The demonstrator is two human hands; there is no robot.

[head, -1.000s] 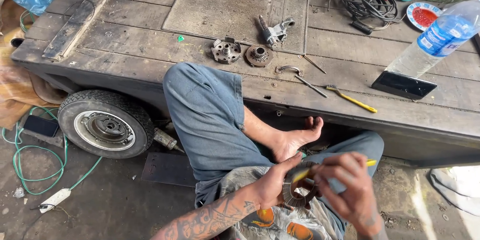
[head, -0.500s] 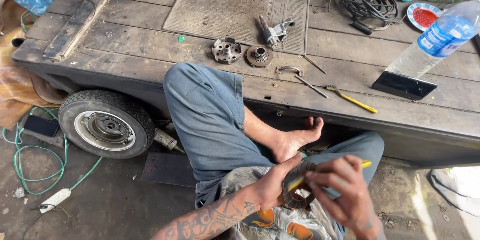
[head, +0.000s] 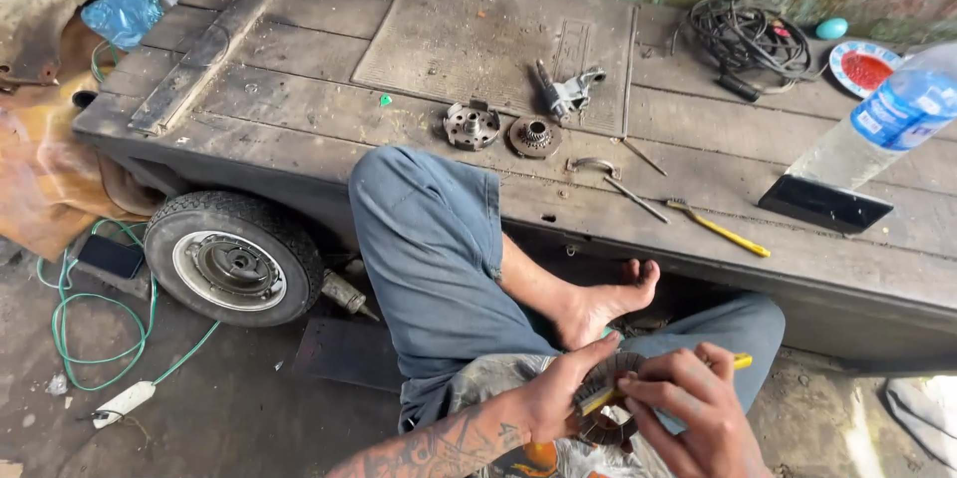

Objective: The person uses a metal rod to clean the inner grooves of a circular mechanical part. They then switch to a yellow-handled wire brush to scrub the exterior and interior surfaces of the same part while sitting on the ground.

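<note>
I am sitting barefoot before a low wooden cart, working on a round toothed metal part over my lap. Off the cart's left edge, one green cable is lying coiled on the ground, and one small wheel is leaning under the front edge. My left hand is clasping the toothed part by its rim, while my right hand is closing around a yellow-handled tool pressed against it. Judging by the layout, the job is sitting midway: two round metal hubs are lying stripped side by side near the middle of the cart, one clamp-like fitting just behind them, and nothing looks reassembled yet. Further right, one yellow-handled screwdriver is resting near the front edge, one black cable coil is filling the back right corner, and one plastic bottle is standing at the right edge.
</note>
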